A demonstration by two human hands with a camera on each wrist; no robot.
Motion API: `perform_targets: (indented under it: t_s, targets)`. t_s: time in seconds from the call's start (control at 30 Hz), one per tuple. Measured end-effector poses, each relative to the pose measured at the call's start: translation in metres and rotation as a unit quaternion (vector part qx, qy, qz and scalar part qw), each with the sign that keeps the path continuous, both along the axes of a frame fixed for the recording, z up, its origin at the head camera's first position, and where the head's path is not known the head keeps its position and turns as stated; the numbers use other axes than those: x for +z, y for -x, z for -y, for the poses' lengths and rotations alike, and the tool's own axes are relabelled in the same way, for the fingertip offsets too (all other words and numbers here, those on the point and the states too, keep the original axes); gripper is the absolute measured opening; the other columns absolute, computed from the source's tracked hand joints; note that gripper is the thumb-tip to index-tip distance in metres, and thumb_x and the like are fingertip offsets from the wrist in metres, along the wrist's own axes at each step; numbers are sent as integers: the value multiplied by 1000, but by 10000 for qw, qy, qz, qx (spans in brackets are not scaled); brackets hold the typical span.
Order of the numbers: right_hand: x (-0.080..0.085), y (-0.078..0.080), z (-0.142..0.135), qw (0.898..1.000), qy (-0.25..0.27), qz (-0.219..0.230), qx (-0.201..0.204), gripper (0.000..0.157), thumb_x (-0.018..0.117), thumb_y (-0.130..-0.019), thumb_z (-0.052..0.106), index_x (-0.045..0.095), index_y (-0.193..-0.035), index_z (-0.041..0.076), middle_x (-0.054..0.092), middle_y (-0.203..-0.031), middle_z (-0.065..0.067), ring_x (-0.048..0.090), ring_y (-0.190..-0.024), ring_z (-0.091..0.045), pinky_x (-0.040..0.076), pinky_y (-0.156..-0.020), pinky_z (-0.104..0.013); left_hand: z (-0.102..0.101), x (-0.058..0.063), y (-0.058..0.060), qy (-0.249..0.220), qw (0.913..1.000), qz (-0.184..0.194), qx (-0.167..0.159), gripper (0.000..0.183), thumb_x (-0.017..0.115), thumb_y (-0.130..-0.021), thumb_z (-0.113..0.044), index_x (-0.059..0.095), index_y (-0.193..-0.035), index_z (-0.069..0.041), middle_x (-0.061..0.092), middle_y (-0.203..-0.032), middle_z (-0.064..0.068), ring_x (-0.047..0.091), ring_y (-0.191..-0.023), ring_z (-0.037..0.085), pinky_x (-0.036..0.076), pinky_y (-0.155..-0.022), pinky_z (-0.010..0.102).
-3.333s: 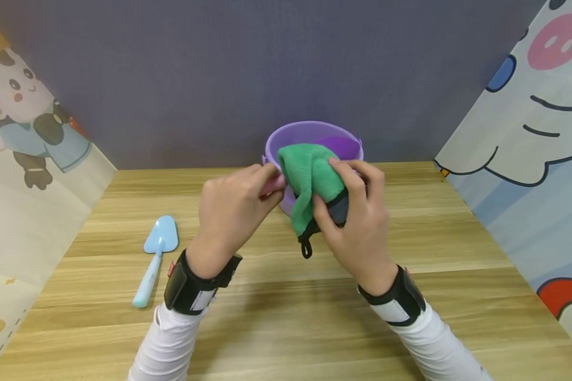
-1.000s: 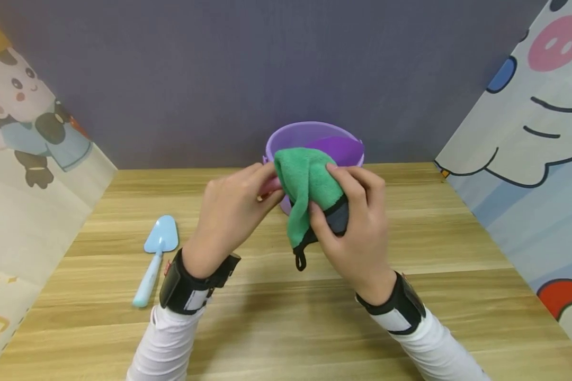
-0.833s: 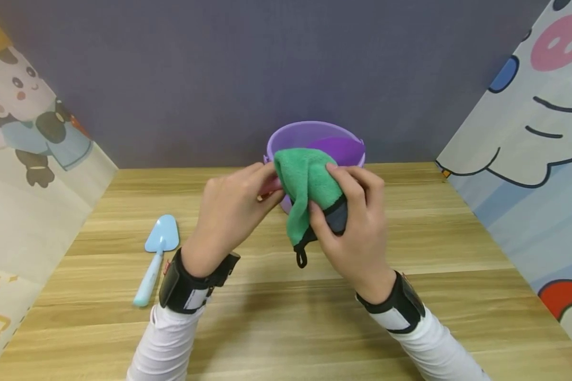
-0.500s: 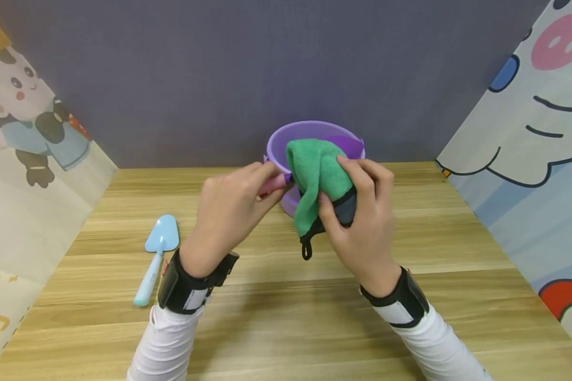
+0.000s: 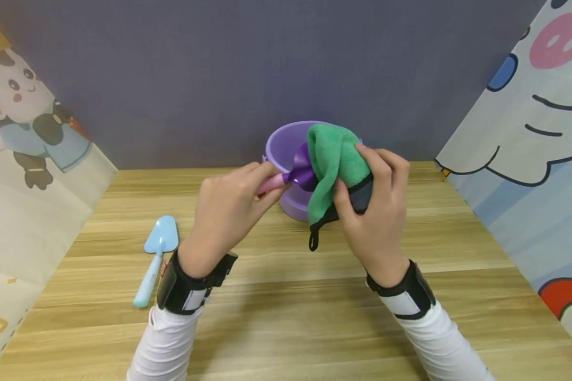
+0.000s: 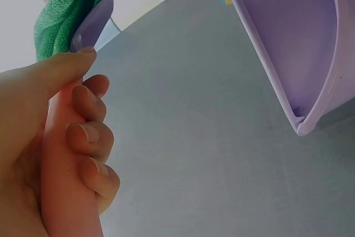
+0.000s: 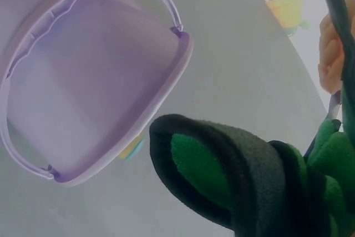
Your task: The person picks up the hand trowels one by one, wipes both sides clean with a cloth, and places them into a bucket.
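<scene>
My left hand (image 5: 231, 203) grips the pink handle of a toy shovel (image 5: 270, 184), fingers wrapped round it in the left wrist view. The shovel's purple blade (image 5: 302, 169) points right, its far part hidden by a green and dark grey cloth (image 5: 336, 159). My right hand (image 5: 378, 206) holds this cloth bunched against the blade, thumb in front and fingers behind. A black hanging loop dangles from the cloth's lower corner. In the right wrist view, a dark-edged fold of the cloth (image 7: 260, 170) fills the lower right.
Behind the hands a light purple bucket (image 5: 278, 145) stands on the wooden table (image 5: 286, 328), close to the grey back panel (image 5: 195, 79). To the left lies a light blue toy trowel (image 5: 162, 235). Cartoon-printed panels flank both sides.
The cloth and my right hand have shifted right and slightly up along the blade, uncovering its part near the handle. Earlier the cloth reached the left fingers. My left hand has barely moved.
</scene>
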State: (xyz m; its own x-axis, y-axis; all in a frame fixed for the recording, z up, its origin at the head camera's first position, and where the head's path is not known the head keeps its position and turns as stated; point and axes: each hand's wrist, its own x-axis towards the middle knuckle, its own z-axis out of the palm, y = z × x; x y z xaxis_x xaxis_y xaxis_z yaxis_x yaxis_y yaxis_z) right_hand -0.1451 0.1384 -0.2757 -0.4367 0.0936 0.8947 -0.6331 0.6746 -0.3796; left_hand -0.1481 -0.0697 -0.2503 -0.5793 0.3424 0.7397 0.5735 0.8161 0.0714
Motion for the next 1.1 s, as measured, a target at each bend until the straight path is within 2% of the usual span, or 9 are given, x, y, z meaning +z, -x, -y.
perform_targets:
  t_s: [0.73,1.1]
  targets:
    - [4,9,-15,9994,245,164,-206,46,62,-86,22,56,-126,1,50,-115,-33,48,-110,-32,45,-93,-52,4,2,1,-67,9999,109,2,25,67,-88,-37,72,-87,-12,65,-62,1,48,-44,14,34,-36,30]
    - [12,0,-13,9988,407,-37,-254,45,64,-84,19,57,-124,0,49,-113,-35,47,-109,-34,44,-92,-51,7,1,2,-181,9996,231,16,22,68,-88,-35,71,-88,-13,65,-64,2,51,-47,16,38,-38,33]
